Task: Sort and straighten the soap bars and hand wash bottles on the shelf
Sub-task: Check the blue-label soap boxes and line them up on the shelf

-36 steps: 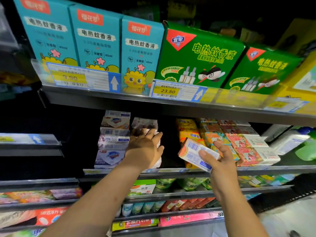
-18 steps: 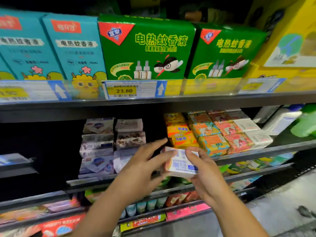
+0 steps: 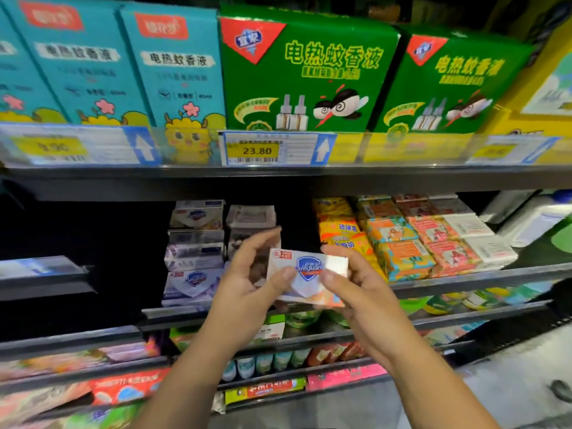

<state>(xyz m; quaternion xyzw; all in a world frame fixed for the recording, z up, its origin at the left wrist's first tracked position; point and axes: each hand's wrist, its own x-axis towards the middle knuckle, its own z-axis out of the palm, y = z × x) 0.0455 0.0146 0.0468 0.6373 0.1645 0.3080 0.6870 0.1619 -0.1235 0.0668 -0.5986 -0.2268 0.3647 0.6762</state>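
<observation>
A white soap box with a blue shield logo [image 3: 305, 275] is held in front of the middle shelf [image 3: 483, 278], logo side facing me. My left hand [image 3: 247, 289] grips its left end, thumb on the front. My right hand [image 3: 362, 289] pinches its right end, thumb on the front. Behind them stands a stack of similar white soap boxes [image 3: 193, 252], with a second stack [image 3: 250, 218] partly hidden by my left hand. Yellow and orange wrapped soap bars [image 3: 393, 239] lie in rows to the right. White bottles [image 3: 532, 221] lean at the far right.
Green boxes [image 3: 306, 72] and teal boxes [image 3: 173, 66] fill the upper shelf above a price rail [image 3: 257, 150]. Lower shelves hold tubes and packets [image 3: 266, 360]. A dark gap lies left of the soap stacks. Floor shows at the lower right.
My left hand left the soap stack and joined the right on the box. The box has been turned so its shield logo faces me.
</observation>
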